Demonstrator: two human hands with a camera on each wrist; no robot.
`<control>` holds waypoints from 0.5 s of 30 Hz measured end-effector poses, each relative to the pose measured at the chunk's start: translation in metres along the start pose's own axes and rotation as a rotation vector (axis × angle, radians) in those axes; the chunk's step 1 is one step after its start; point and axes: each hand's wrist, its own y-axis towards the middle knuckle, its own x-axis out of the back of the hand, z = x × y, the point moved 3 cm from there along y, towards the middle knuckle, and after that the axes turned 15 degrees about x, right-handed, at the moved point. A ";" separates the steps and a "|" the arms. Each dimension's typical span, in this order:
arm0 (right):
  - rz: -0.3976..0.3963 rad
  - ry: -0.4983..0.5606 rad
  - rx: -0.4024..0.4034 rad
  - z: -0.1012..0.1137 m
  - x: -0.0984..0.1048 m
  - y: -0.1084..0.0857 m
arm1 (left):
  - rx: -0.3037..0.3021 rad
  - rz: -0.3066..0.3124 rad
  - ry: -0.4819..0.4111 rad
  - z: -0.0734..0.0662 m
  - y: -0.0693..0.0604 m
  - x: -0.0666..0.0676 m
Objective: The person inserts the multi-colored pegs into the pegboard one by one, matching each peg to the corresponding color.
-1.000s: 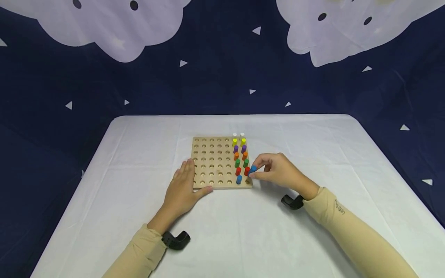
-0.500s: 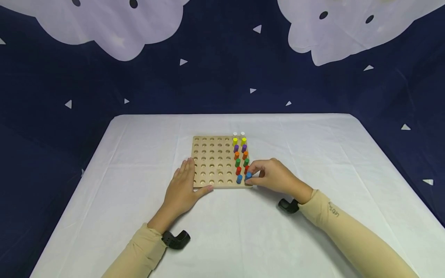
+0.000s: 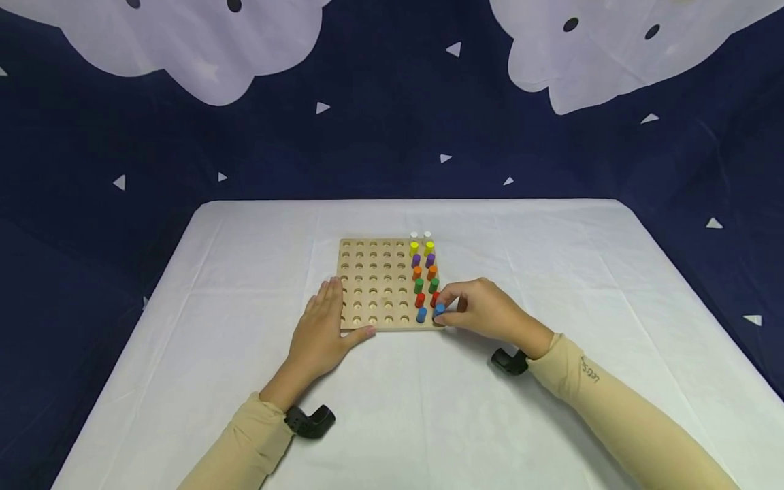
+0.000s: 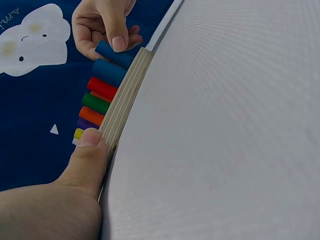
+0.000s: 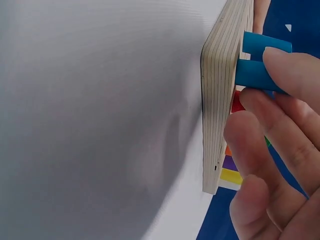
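Observation:
A square wooden pegboard [image 3: 380,284] lies on the table, with two columns of coloured pegs upright at its right side. My left hand [image 3: 315,344] rests against the board's left edge, fingers straight, its thumb [image 4: 89,142] along the front edge. At the near right corner, my right hand [image 3: 490,309] pinches a blue peg [image 5: 252,75] between thumb and fingers. That peg stands at the corner hole, and its lower end meets the board in the right wrist view. Another blue peg [image 3: 421,315] stands just left of it. A red peg [image 3: 435,298] behind is partly hidden by the fingers.
White cloth covers the table [image 3: 392,408]. Green, orange, purple, yellow and white pegs run behind the red ones. The board's left columns show bare holes. A dark blue backdrop [image 3: 380,150] with clouds hangs behind the table.
My right hand has brought the blue peg down and slightly left, from beside the board's right edge to the near right corner hole. The left hand has stayed in place.

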 end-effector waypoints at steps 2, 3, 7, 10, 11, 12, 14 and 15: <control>-0.004 0.001 -0.001 0.000 0.000 0.000 | 0.001 0.002 -0.001 0.000 0.000 0.000; -0.006 0.002 -0.003 0.000 0.000 0.000 | 0.000 0.001 -0.001 0.000 0.000 0.000; 0.001 0.002 -0.010 0.000 0.000 0.000 | 0.001 0.003 -0.002 0.000 -0.001 0.000; 0.017 -0.001 -0.005 0.002 0.000 -0.001 | 0.003 0.004 -0.003 0.000 -0.001 0.000; 0.023 -0.001 -0.003 0.001 0.000 -0.001 | 0.003 0.003 -0.003 0.000 -0.001 0.000; 0.026 -0.002 -0.003 0.002 0.000 -0.001 | 0.003 0.003 -0.004 0.000 -0.001 0.000; 0.031 -0.005 0.001 0.002 0.000 -0.001 | 0.003 0.003 -0.004 0.000 -0.001 0.000; 0.030 -0.008 0.004 0.002 0.000 -0.001 | 0.002 0.004 -0.004 0.000 0.000 0.000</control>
